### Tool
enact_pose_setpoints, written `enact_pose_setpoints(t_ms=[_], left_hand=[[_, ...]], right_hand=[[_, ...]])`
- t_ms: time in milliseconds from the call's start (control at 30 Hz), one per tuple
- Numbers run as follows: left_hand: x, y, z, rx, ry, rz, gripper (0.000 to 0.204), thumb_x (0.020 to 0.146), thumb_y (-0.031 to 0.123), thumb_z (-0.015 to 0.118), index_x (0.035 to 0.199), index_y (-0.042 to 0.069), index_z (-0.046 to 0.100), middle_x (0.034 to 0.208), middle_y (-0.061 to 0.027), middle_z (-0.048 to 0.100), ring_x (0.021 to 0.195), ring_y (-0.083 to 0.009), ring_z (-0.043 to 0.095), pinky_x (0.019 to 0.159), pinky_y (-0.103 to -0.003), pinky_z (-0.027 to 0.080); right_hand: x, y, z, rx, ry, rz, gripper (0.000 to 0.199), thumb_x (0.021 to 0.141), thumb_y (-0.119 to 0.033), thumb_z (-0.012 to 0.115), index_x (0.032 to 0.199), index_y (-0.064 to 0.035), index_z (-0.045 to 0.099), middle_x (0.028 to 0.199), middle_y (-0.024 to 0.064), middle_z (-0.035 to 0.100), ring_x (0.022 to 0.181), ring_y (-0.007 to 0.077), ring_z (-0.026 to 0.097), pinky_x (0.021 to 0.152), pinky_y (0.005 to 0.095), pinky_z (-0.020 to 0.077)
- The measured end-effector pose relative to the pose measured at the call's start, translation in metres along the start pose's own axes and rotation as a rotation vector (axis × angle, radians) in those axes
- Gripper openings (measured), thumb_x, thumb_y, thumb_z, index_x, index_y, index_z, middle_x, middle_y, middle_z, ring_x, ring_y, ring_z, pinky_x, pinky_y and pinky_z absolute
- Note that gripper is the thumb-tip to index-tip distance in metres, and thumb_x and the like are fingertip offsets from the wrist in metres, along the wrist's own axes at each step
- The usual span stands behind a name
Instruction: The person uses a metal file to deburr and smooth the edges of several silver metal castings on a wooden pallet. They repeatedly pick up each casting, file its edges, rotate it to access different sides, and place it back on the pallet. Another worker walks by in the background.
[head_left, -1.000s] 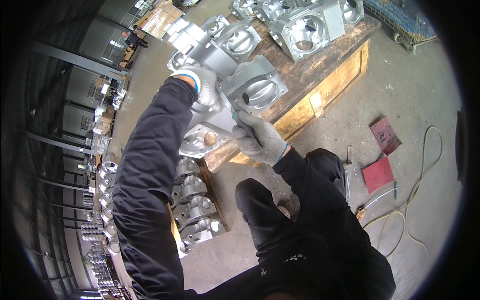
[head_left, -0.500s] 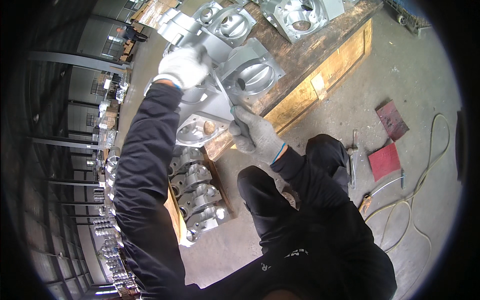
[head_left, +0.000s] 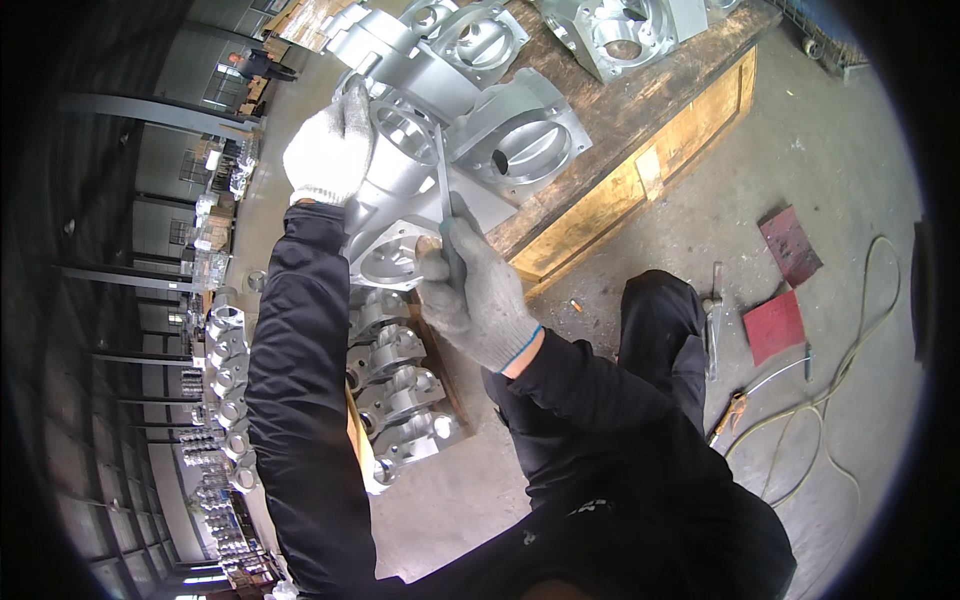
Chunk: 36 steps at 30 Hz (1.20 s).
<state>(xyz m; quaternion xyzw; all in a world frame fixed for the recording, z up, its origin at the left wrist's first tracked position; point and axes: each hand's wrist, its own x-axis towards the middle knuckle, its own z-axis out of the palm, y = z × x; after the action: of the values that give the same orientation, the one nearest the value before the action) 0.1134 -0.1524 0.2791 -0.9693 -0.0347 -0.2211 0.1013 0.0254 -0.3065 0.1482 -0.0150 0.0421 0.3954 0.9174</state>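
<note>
My right hand [head_left: 480, 295], in a grey-white glove with a blue cuff edge, is closed round the dark green handle of a flat metal file [head_left: 443, 175]. The file's blade points away from me, against or just beside the round opening of a silver metal casting [head_left: 398, 172]. On the left side of that casting, my left hand [head_left: 328, 155] in a white glove has its fingers closed at the edge; glare washes out part of it. Another casting [head_left: 520, 140] with a large round bore stands to the right of the file. A flanged casting [head_left: 388, 258] sits nearer to me.
More castings [head_left: 615, 40] stand on the worn wooden bench [head_left: 640, 110]. Below it, a crate holds several castings [head_left: 405, 390]. On the floor at right lie red sheets [head_left: 773, 328], a hose [head_left: 822, 400] and an orange-handled tool [head_left: 735, 410]. A person [head_left: 262, 67] stands far off.
My left hand has moved left and toward me, uncovering the casting's round opening. My right hand with the file has come nearer and slightly left, and the blade stands more upright in view.
</note>
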Motion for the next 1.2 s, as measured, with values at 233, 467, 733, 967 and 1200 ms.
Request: enact_pose_setpoints(t_ms=[233,467,733,967,1200], left_hand=[[0.000,0.004,-0.001,-0.050,0.081,0.044,0.058,0.107,0.055,0.037,0.114,0.013,0.077,0.105,-0.0221,0.076,0.102,-0.0442,0.071,0.093,-0.050,0.055],[-0.001,0.004,0.001,-0.063,0.118,0.061,0.060,0.107,0.054,0.035,0.115,0.013,0.077,0.109,-0.0200,0.076,0.103,-0.0441,0.071,0.093,-0.050,0.055],[-0.001,0.003,0.004,-0.001,0.144,0.076,0.059,0.108,0.052,0.037,0.108,0.010,0.078,0.103,-0.0193,0.077,0.096,-0.0416,0.073,0.089,-0.049,0.057],[-0.002,0.003,0.004,-0.002,0.137,0.042,0.058,0.108,0.052,0.037,0.114,0.011,0.077,0.104,-0.0204,0.077,0.100,-0.0412,0.073,0.090,-0.049,0.057],[-0.002,0.000,0.006,-0.032,0.136,0.061,0.059,0.108,0.053,0.037,0.111,0.010,0.078,0.101,-0.0214,0.076,0.095,-0.0415,0.073,0.088,-0.049,0.057]], right_hand=[[0.008,0.028,0.025,-0.026,0.127,-0.116,0.022,0.111,-0.038,0.046,0.116,-0.0201,0.057,0.080,0.0009,0.060,0.056,0.0147,0.056,0.048,0.0281,0.0451],[0.008,0.034,0.032,0.040,0.207,-0.004,0.032,0.110,-0.039,0.046,0.139,-0.0281,0.052,0.084,0.0008,0.063,0.064,0.0172,0.063,0.051,0.0332,0.0500],[0.001,0.036,0.030,-0.078,0.184,-0.236,0.035,0.112,-0.037,0.046,0.092,-0.0093,0.054,0.069,0.0008,0.053,0.049,0.0116,0.049,0.042,0.0262,0.0387],[0.025,0.055,-0.023,-0.651,0.153,-0.523,0.051,0.115,-0.026,0.044,0.161,-0.0043,0.039,0.090,0.0048,0.061,0.071,0.0084,0.051,0.067,0.0248,0.0486],[0.037,0.049,-0.024,-0.418,0.071,-0.501,0.046,0.115,-0.028,0.046,0.156,-0.0086,0.038,0.072,0.0006,0.057,0.048,0.0098,0.052,0.044,0.0243,0.0443]])
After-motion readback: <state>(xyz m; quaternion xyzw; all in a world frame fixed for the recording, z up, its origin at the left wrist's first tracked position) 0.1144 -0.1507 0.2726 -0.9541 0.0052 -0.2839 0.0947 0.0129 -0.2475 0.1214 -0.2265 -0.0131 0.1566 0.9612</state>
